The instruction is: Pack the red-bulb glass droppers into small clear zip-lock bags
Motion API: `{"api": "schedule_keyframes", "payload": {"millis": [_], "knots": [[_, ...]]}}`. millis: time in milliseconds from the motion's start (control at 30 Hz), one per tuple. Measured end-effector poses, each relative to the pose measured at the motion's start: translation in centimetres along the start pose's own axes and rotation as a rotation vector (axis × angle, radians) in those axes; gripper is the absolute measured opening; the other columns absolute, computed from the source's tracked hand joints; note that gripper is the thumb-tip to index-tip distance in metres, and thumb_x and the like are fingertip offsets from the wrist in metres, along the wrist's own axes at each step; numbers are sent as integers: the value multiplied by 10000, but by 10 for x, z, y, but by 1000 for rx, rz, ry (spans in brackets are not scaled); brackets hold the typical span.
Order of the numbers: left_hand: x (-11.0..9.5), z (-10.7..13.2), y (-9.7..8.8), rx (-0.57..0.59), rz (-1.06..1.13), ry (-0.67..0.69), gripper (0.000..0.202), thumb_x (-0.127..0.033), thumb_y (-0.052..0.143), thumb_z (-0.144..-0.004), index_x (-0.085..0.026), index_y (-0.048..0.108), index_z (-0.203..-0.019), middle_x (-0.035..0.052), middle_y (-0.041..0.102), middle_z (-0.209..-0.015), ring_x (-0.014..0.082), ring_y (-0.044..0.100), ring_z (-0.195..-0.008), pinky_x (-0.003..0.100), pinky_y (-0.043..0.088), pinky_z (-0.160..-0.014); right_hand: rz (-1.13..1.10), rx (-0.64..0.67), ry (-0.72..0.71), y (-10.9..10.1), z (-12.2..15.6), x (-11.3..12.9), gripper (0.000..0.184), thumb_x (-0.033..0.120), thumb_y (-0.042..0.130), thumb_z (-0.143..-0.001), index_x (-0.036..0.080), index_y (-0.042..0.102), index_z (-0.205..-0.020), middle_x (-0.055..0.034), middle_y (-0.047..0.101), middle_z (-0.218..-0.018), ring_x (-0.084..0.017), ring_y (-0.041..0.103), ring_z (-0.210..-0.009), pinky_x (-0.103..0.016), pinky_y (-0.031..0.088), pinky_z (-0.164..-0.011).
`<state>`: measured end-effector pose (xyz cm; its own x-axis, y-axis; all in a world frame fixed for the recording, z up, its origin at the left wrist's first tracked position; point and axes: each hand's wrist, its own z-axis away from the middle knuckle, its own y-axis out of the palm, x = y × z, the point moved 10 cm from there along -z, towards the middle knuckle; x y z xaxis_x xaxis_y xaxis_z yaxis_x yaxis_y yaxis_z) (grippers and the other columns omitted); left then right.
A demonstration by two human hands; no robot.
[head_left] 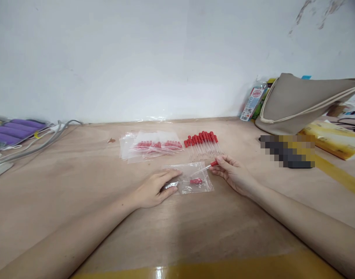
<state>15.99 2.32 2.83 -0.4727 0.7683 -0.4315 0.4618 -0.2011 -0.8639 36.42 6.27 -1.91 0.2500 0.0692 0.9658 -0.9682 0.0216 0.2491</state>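
Observation:
A clear zip bag (186, 189) lies flat on the wooden table, with a red-bulbed dropper (196, 181) inside it. My left hand (157, 186) rests over the bag's left end, thumb and fingers stretched out and apart on the plastic. Between its fingertips, my right hand (231, 172) pinches a second dropper (214, 163) by its red rubber bulb. The glass tube of that one points left over the bag's right part; whether its tip is inside is unclear. Just behind lies a row of loose droppers (203, 137), bulbs away from me.
Left of that row, several bagged droppers (156, 146) lie piled up. At the right stand a grey drawstring bag (296, 100) and a bottle (253, 101), near a blurred dark object (284, 151). Grey cables (43, 139) and a purple item (17, 130) lie far left.

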Motion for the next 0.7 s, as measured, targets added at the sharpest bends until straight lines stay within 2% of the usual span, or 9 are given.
{"api": "schedule_keyframes", "payload": {"millis": [67, 167, 300, 433, 633, 700], "knots": [[0, 0, 0, 3, -1, 1, 434, -294, 476, -908, -206, 416, -1329, 92, 554, -1265, 225, 527, -1152, 405, 428, -980, 16, 40, 18, 5, 0, -1, 308, 422, 766, -607, 199, 616, -757, -16, 682, -789, -126, 653, -696, -295, 542, -716], [-1, 0, 0, 2, -4, 2, 434, -294, 477, -907, -205, 418, -1328, 88, 554, -1266, 223, 526, -1154, 397, 429, -981, 127, 59, 45, 8, 0, -2, 328, 374, 798, -549, 189, 670, -787, -9, 689, -739, -105, 618, -610, -281, 532, -652], [-2, -1, 0, 5, -20, -3, 430, -293, 476, -907, -194, 426, -1323, 89, 557, -1263, 222, 524, -1158, 393, 433, -979, 304, 102, 12, 14, 2, -2, 290, 325, 796, -532, 187, 665, -749, 2, 689, -703, -114, 613, -618, -288, 513, -660], [-3, -1, -1, 2, -37, 3, 430, -289, 478, -907, -192, 427, -1322, 89, 556, -1266, 219, 522, -1160, 393, 433, -982, 407, 134, -116, 24, 9, 3, 268, 306, 751, -587, 203, 649, -813, -22, 700, -792, -156, 643, -713, -326, 510, -711], [-1, -1, 1, -2, -32, 19, 418, -293, 480, -909, -199, 446, -1315, 88, 555, -1273, 218, 520, -1169, 397, 434, -990, 545, 265, -239, 43, 19, 4, 402, 303, 586, -764, 257, 550, -1161, -35, 708, -885, -200, 655, -822, -359, 498, -751], [-2, -1, 1, -4, -26, 38, 397, -283, 481, -909, -202, 474, -1298, 84, 547, -1288, 216, 509, -1189, 402, 419, -1010, 656, 233, -327, 40, 15, 14, 382, 308, 529, -807, 239, 546, -1182, -47, 698, -900, -200, 645, -820, -356, 492, -739]]}}
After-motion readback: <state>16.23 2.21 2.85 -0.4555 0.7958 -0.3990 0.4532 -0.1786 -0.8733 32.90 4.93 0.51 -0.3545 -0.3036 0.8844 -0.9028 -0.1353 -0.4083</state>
